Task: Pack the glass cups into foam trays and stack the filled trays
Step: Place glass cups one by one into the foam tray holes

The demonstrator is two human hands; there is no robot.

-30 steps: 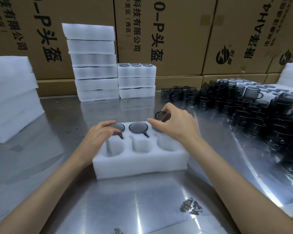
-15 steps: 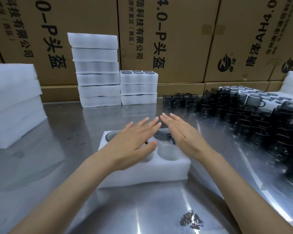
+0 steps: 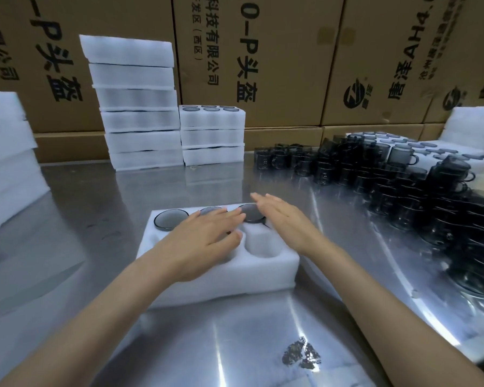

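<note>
My left hand (image 3: 199, 241) hides the tray's (image 3: 235, 280) near-left pockets; my right hand (image 3: 288, 224) covers part of one cup (image 3: 250, 213). The dark cups (image 3: 419, 191) at right blur together, cut off by the edge.

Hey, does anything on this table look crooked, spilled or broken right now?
Nothing looks broken. The tall foam stack at the back leans, its upper trays shifted left of the lower ones. A dark splotch marks the steel table near the front edge; I cannot tell what it is.
</note>
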